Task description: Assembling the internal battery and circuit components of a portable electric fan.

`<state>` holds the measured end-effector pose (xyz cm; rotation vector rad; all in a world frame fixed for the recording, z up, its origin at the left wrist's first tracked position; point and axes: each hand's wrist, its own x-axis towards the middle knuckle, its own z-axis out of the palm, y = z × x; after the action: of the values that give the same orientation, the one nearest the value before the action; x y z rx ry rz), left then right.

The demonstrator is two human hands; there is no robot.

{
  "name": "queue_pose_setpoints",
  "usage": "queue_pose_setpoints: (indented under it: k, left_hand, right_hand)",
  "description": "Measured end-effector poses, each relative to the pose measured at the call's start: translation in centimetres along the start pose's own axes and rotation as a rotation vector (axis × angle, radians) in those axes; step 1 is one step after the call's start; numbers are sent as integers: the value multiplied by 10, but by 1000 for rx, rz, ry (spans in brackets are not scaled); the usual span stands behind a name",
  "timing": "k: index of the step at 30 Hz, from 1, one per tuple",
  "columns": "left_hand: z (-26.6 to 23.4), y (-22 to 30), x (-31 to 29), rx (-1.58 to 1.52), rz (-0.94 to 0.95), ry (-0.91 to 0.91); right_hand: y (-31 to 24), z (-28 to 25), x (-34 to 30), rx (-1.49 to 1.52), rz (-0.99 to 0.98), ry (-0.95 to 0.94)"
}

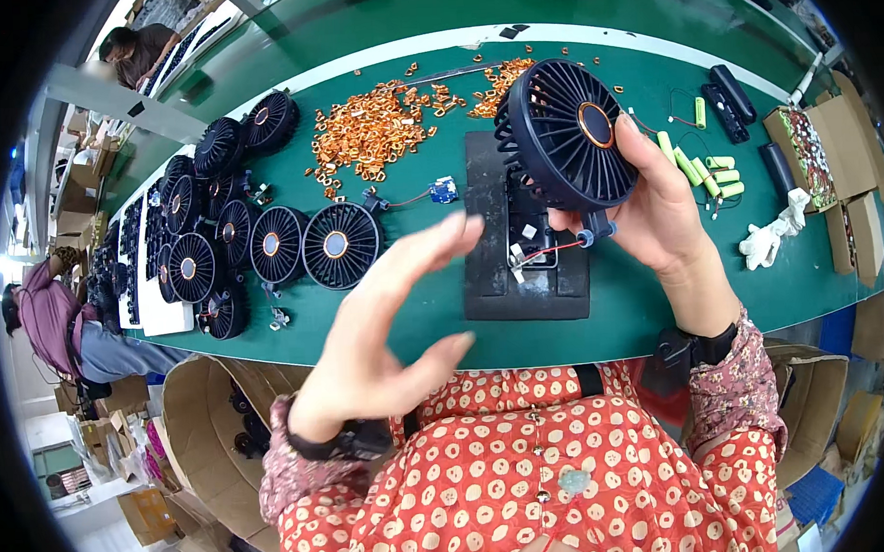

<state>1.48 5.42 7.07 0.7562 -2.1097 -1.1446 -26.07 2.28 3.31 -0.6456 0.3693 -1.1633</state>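
Note:
My right hand [659,205] grips a round black fan head [563,126] with an orange ring at its hub, tilted above a black mat [485,265]. A short neck with a blue-grey collar [596,230] sticks out at the fan's lower side, and a red wire [556,249] runs from it. Under the fan, partly hidden, a black tray-like part [530,224] on the mat holds small white pieces. My left hand [385,327] hovers left of the mat, thumb and fingers apart, with nothing in it. A small blue circuit board [443,189] on a wire lies beyond it.
Black fan heads [341,244] crowd the left side. Orange rings [374,132] lie heaped at the back. Right of the mat are green battery cells [701,170], black casings [728,101], a white glove [773,230] and a cardboard box [852,164]. Two other people [59,309] are at left.

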Motion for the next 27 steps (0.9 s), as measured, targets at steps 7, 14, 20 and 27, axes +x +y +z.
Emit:
queue_pose_setpoints:
  k: [7, 14, 20, 27]
  left_hand:
    - [31, -37, 58, -729, -391, 211]
    - [34, -64, 84, 186, -234, 271]
    - [38, -63, 65, 34, -305, 233]
    - [54, -58, 41, 234, -115, 425]
  right_hand:
    - [-6, -1, 12, -394, -105, 132]
    - [4, -32, 40, -684, -200, 324]
    - [21, -30, 35, -532, -104, 332]
    - [29, -22, 33, -563, -61, 318]
